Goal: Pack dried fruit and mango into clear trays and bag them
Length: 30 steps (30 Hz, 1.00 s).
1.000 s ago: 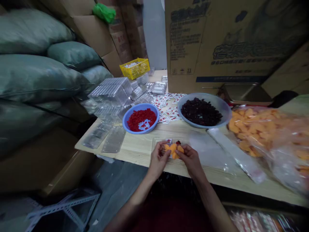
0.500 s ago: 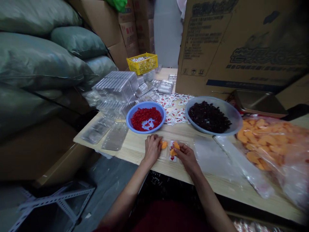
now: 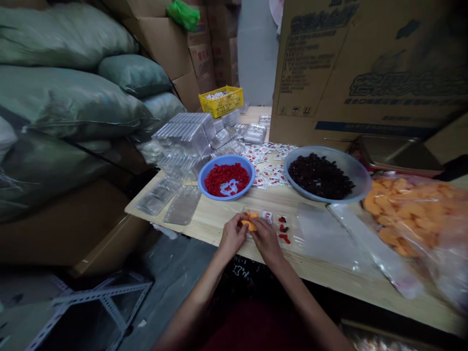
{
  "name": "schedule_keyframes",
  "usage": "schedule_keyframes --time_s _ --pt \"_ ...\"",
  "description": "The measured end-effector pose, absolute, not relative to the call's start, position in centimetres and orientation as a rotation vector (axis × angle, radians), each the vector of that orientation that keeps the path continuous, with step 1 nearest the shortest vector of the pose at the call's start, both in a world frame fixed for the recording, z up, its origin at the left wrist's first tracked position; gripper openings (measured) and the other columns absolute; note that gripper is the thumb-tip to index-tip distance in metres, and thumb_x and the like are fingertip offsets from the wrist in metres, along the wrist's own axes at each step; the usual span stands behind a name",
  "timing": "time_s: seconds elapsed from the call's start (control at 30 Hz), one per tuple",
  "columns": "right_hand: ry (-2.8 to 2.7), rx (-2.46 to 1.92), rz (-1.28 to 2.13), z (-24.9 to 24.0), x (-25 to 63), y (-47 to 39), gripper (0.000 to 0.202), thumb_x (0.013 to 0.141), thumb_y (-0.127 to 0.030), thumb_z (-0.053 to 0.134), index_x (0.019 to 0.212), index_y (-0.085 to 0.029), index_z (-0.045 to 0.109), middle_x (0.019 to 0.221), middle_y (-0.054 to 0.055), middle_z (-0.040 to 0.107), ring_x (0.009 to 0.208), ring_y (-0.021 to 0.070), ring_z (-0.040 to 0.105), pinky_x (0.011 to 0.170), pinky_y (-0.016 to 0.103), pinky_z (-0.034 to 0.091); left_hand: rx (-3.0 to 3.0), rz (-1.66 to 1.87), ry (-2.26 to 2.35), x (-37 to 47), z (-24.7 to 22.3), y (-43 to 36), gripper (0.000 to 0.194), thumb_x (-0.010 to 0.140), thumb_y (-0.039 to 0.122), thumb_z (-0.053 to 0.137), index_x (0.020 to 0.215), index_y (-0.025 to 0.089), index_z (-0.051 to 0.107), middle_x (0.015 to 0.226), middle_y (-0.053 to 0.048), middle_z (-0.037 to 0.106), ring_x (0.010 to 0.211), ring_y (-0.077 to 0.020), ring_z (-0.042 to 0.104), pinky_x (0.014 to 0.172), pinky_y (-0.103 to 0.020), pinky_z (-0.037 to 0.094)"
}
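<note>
Left hand (image 3: 231,237) and right hand (image 3: 265,237) both grip orange pieces (image 3: 249,222) closed-fingered over clear tray (image 3: 272,225) at surface (image 3: 215,217) edge; sachet and red bits already in; remaining compartments look unfilled.

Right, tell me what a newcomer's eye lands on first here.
The blue bowl of red pieces and the grey bowl of dark dried fruit stand mid-table. At the near edge, the left hand and right hand meet over an orange piece, with a bag of orange slices to the right.
</note>
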State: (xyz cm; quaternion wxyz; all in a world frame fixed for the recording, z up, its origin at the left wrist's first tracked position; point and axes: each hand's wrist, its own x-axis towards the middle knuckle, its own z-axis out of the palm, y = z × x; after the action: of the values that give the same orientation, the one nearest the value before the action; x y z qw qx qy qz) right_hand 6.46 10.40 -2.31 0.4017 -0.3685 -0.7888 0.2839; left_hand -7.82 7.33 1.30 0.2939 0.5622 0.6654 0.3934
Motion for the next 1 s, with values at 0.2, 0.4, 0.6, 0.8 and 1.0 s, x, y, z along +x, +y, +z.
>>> schedule_keyframes --time_s 0.2,0.4,0.6,0.8,1.0 --pt "-2.113 -0.867 0.637 -3.0 7.0 10.1 0.03 0.094 -0.01 0.045 0.108 -0.02 0.069 0.108 0.011 0.068 0.103 0.0239 0.064 0.089 0.041 0.056 1.909 0.957 1.917 -7.9 0.2 6.8 0.029 0.086 0.008 0.053 0.11 0.02 0.061 0.11 -0.008 0.064 0.107 -0.0231 0.055 0.095 -0.039 0.046" --pt "-2.223 -0.86 0.587 -2.5 7.3 10.5 0.03 0.094 -0.005 0.043 0.095 -0.017 0.071 0.099 0.011 0.07 0.102 0.0236 0.064 0.087 0.039 0.056 2.07 0.825 1.947 -8.0 -0.3 7.9 0.02 0.095 0.022 0.051 0.099 0.021 0.07 0.095 -0.008 0.062 0.095 -0.0231 0.052 0.084 -0.038 0.047" --pt "-2.077 -0.924 0.851 -1.3 8.9 10.0 0.026 0.096 -0.021 0.05 0.109 -0.023 0.073 0.116 0.009 0.072 0.12 0.0274 0.06 0.116 0.061 0.026 2.039 0.881 1.89 -7.8 1.7 7.5 0.034 0.093 0.015 0.047 0.12 0.023 0.067 0.111 -0.01 0.065 0.107 -0.0248 0.054 0.092 -0.043 0.047" --pt "-1.091 -0.992 1.793 2.5 9.4 10.2 0.062 0.096 -0.068 0.03 0.133 -0.028 0.06 0.13 0.009 0.065 0.122 0.0276 0.061 0.1 0.051 0.051 2.217 0.805 1.485 -3.6 4.3 5.2 0.073 0.093 0.044 0.054 0.156 0.026 0.022 0.158 -0.011 0.035 0.148 -0.0301 0.026 0.12 -0.055 0.021" --pt "-1.296 -1.054 1.737 3.7 13.1 9.3 0.045 0.089 -0.057 0.059 0.119 -0.025 0.07 0.131 0.01 0.064 0.127 0.0316 0.056 0.11 0.053 0.041 1.716 1.023 1.954 -12.3 4.6 3.9 0.041 0.098 0.033 0.045 0.138 0.026 0.048 0.117 -0.008 0.069 0.106 -0.02 0.065 0.099 -0.037 0.048"
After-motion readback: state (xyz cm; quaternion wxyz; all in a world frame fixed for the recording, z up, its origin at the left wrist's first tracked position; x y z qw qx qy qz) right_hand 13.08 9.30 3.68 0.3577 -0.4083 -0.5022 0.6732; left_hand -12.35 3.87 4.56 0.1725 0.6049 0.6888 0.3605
